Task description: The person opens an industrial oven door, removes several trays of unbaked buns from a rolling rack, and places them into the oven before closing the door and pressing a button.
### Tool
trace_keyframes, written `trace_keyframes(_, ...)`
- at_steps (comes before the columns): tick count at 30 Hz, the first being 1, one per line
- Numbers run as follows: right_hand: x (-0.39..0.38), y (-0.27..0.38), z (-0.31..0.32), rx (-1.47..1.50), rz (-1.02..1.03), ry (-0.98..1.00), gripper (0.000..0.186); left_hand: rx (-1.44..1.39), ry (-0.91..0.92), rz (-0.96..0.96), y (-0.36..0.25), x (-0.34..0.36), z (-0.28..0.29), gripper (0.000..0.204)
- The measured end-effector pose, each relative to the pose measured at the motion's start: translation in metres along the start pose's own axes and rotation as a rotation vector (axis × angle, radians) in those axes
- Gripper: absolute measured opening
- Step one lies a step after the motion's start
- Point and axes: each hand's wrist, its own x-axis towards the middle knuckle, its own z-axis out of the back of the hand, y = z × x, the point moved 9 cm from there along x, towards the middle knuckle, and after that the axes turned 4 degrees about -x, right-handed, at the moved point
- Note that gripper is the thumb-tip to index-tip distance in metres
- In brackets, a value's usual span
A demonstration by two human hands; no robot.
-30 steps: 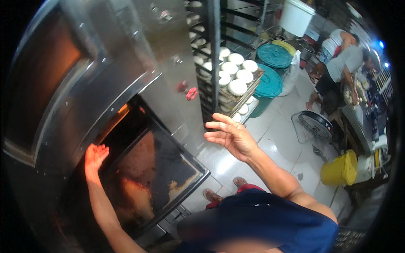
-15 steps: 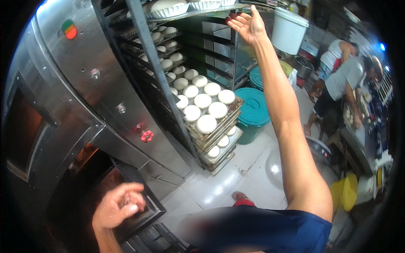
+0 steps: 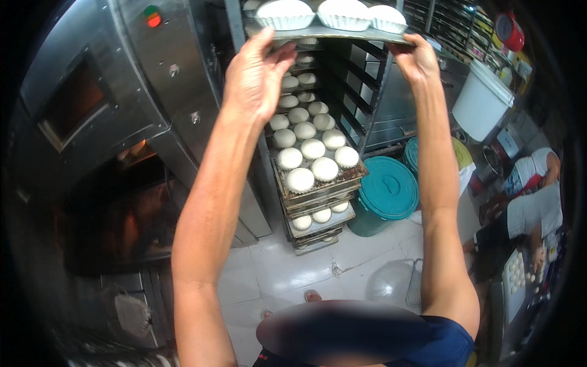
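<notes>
A metal baking tray (image 3: 342,33) bearing round white dough pieces in pleated paper cups (image 3: 284,14) sits high in the upright rack. My right hand (image 3: 416,60) grips its front right corner, fingers curled at the edge. At the front left corner is my left hand (image 3: 254,79), its thumb tip overlapping the tray's edge and its other fingers apart below it; whether it bears any weight I cannot tell. Under both hands, a lower tray (image 3: 324,186) of white dough rounds (image 3: 313,148) juts from the rack.
On the left stands a steel oven (image 3: 140,67) with its lower chamber (image 3: 125,214) open and glowing. Teal lidded bins (image 3: 388,186) and a white bucket (image 3: 484,101) are right of the rack (image 3: 382,79). Two people (image 3: 535,208) work at a table far right.
My left hand has risen from beside the oven to the upper tray's left corner. My right hand has closed on its right corner. The view has turned, bringing the rack nearer the middle.
</notes>
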Motion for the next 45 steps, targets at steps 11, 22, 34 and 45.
trace_keyframes(11, -0.151, 0.096, 0.015, -0.065, 0.001, 0.068, 0.014, -0.081, -0.025, -0.063, -0.02, -0.133, -0.09, 0.02)
trace_keyframes(22, -0.337, 0.179, 0.009, -0.175, -0.006, -0.027, 0.028, -0.089, 0.007, -0.016, -0.058, -0.301, -0.162, 0.027)
trace_keyframes(34, -0.49, 0.13, -0.026, -0.121, -0.193, -0.02, 0.029, -0.103, -0.157, -0.048, -0.136, -0.478, -0.112, 0.046)
trace_keyframes(45, -0.565, -0.073, -0.125, 0.084, -0.804, 0.482, 0.048, 0.06, -0.688, -0.261, -0.242, -0.62, 0.016, 0.049)
